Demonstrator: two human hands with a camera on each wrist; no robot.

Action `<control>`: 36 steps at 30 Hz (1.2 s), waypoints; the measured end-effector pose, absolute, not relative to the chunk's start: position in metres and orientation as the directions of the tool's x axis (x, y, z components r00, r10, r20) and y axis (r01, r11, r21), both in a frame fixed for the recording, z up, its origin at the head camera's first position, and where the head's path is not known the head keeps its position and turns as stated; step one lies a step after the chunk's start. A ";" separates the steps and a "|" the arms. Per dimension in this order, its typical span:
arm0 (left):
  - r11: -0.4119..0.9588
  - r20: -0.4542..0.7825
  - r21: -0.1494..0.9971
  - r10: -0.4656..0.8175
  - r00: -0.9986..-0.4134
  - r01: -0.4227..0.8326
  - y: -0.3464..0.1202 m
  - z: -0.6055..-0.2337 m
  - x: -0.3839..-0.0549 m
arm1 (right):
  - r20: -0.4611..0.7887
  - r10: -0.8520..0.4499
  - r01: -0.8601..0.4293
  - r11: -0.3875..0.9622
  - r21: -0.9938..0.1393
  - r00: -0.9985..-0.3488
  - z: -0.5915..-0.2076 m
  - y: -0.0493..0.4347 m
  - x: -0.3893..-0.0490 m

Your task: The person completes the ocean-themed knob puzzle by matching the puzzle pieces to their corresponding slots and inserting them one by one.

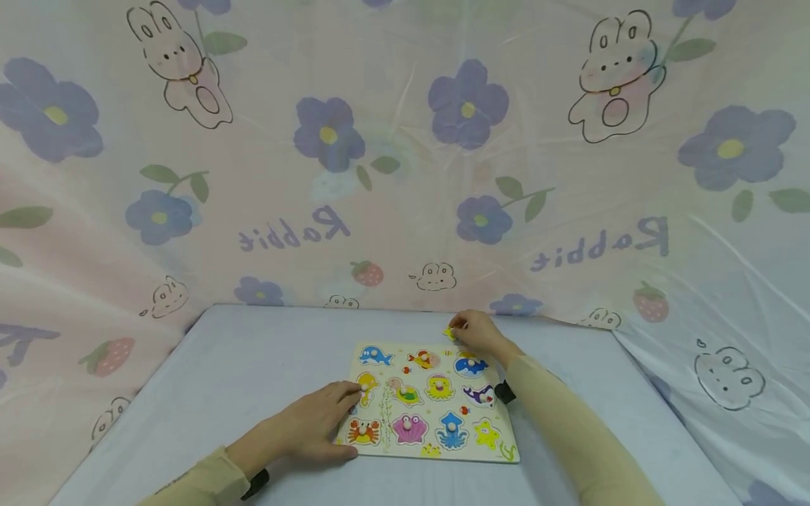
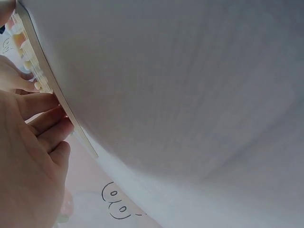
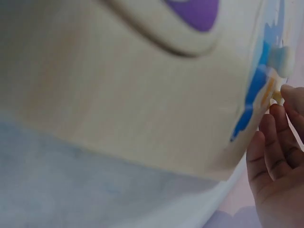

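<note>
A wooden sea-animal puzzle board (image 1: 430, 453) lies flat on the table, its knobbed pieces seated in their cutouts. Just beyond its far right edge, my right hand (image 1: 476, 330) pinches a small yellow puzzle piece (image 1: 450, 334) between thumb and fingertips. In the right wrist view this hand (image 3: 280, 166) partly hides the piece. The starfish spot (image 1: 487, 434) near the front right shows no knob. My left hand (image 1: 316, 422) rests at the board's left edge, fingers by the seahorse piece (image 1: 367, 383) and thumb at the near corner. In the left wrist view its fingertips touch the board's side (image 2: 71, 116).
A white cloth covers the table (image 1: 266, 344). Behind it hangs a curtain (image 1: 405, 211) printed with rabbits, flowers and strawberries, which also runs down both sides. The crab piece (image 1: 363, 431) sits close to my left thumb. A dark wrist strap (image 1: 504, 392) is on my right arm.
</note>
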State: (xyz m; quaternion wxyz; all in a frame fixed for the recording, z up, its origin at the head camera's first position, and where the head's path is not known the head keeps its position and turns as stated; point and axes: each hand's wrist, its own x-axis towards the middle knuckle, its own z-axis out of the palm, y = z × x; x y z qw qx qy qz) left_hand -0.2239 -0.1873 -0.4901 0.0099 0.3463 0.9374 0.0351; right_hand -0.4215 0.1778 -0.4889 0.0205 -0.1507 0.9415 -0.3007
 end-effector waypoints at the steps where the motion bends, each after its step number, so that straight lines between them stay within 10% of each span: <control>1: 0.757 0.006 0.071 0.651 -0.759 0.650 -0.187 -0.490 -0.224 | 0.051 -0.297 -0.272 0.774 -0.572 -0.954 -0.489 0.178 -0.421; 36: 0.771 -0.017 0.065 0.635 -0.772 0.633 -0.184 -0.491 -0.225 | 0.146 -0.381 -0.400 0.766 -0.504 -0.913 -0.466 0.190 -0.388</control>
